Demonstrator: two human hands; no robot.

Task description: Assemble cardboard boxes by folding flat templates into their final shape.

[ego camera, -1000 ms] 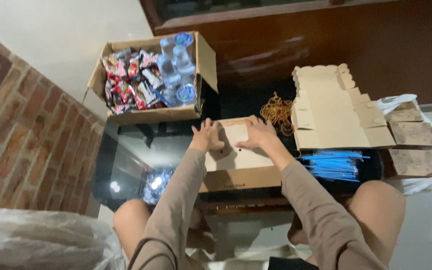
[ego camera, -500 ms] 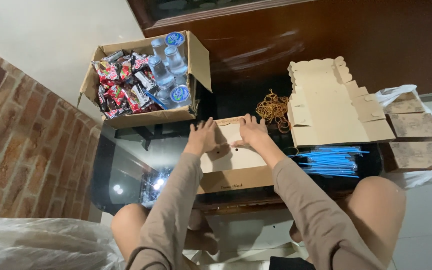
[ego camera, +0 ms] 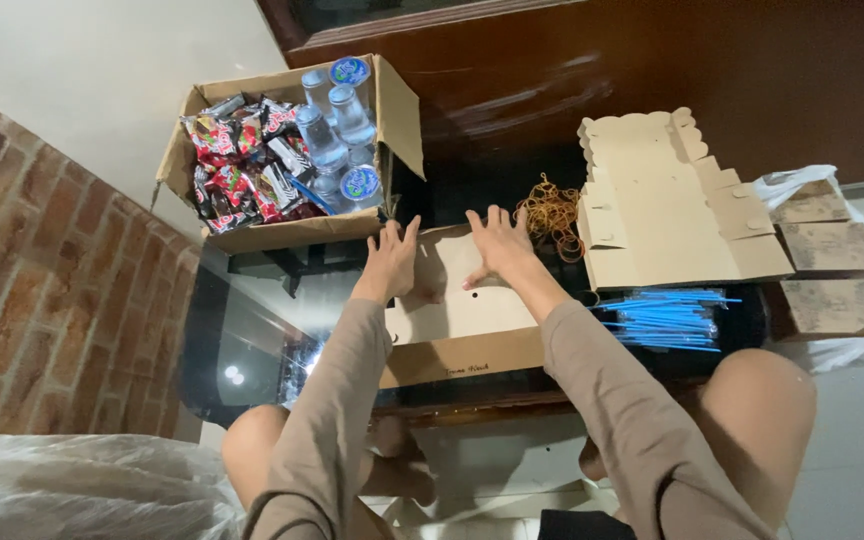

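A brown cardboard box blank (ego camera: pixel 457 320) lies on the dark glass table (ego camera: pixel 242 340) in front of me. My left hand (ego camera: pixel 389 260) presses on its far left part with fingers spread. My right hand (ego camera: pixel 497 243) lies flat on its far right part, fingers apart too. Neither hand grips anything. Both arms wear long beige sleeves.
An open carton (ego camera: pixel 287 225) at the back left holds snack packets and water bottles. Rubber bands (ego camera: pixel 550 210) lie right of my right hand. A stack of flat box blanks (ego camera: pixel 662 215), blue straws (ego camera: pixel 667 318) and folded boxes in a bag (ego camera: pixel 827 250) sit right. Brick wall left.
Both hands have slid a little farther along the cardboard blank and their fingers have spread wider. The view has shifted slightly.
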